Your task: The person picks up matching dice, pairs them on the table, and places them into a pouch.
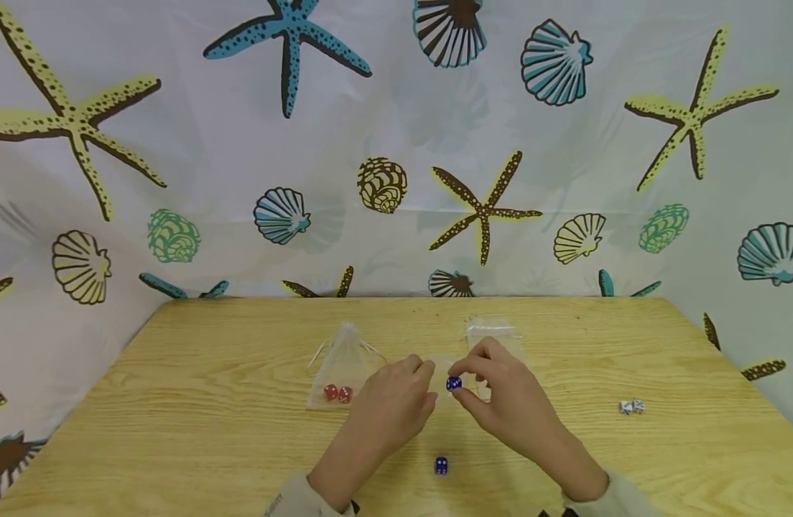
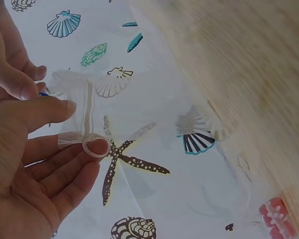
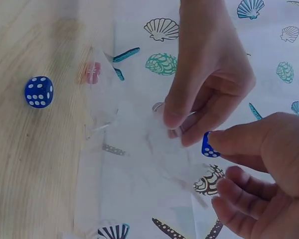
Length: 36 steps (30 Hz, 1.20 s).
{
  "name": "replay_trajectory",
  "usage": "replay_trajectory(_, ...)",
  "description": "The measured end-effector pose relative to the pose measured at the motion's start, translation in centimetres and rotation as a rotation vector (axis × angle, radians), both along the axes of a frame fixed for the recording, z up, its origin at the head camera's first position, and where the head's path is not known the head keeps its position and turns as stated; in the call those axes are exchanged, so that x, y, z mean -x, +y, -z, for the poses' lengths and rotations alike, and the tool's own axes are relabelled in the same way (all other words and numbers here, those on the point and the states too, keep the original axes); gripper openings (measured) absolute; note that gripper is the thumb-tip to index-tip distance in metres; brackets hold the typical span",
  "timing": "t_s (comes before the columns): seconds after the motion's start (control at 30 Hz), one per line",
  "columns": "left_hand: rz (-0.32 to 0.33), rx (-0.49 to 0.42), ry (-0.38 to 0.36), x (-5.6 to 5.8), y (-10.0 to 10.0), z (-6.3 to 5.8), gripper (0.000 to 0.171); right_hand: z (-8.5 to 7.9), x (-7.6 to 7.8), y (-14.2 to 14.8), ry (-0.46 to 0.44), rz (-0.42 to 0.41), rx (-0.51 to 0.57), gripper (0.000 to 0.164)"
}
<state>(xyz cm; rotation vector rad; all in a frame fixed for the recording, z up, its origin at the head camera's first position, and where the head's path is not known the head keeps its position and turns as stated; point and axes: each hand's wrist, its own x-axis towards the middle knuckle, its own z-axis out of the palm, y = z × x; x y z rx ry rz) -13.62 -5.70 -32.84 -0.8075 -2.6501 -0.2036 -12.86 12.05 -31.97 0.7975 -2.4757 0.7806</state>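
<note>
My left hand [image 1: 396,398] holds a small sheer drawstring bag [image 2: 88,112] by its mouth, the gauzy edge lying over its fingers. To its right, my right hand [image 1: 509,391] pinches a blue die [image 1: 454,383] with white pips between thumb and forefinger, close beside the bag. In the right wrist view this die [image 3: 209,146] is partly covered by the thumb. A second blue die [image 1: 441,465] rests on the table, nearer to me than both hands.
Left of my hands lies another sheer drawstring bag [image 1: 346,352] with two red dice [image 1: 337,393] inside. Behind my right hand is a further sheer bag [image 1: 490,329]. Two white dice [image 1: 632,407] sit on the wooden table [image 1: 209,402] at right. A shell-patterned cloth [image 1: 403,129] hangs behind.
</note>
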Motion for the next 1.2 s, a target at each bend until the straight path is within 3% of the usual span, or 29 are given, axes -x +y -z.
replay_trajectory(0.23, 0.004, -0.007, -0.010, -0.2, 0.0, -0.2, 0.022, 0.9, 1.0, -0.9, -0.008, 0.076, -0.054, 0.018)
replay_trajectory(0.7, -0.021, -0.013, 0.015, -0.2, 0.0, 0.0, 0.027, 1.1, 1.0, -0.9, 0.032, 0.070, -0.093, 0.027)
replay_trajectory(1.0, -0.025, -0.002, 0.019, -0.2, 0.0, 0.1, 0.025, 0.0, 0.2, -0.4, 0.067, 0.069, -0.110, 0.027)
replay_trajectory(1.2, -0.031, -0.010, -0.004, -0.2, -0.1, -0.1, 0.026, -0.8, -1.6, -0.1, 0.017, 0.052, -0.163, 0.026)
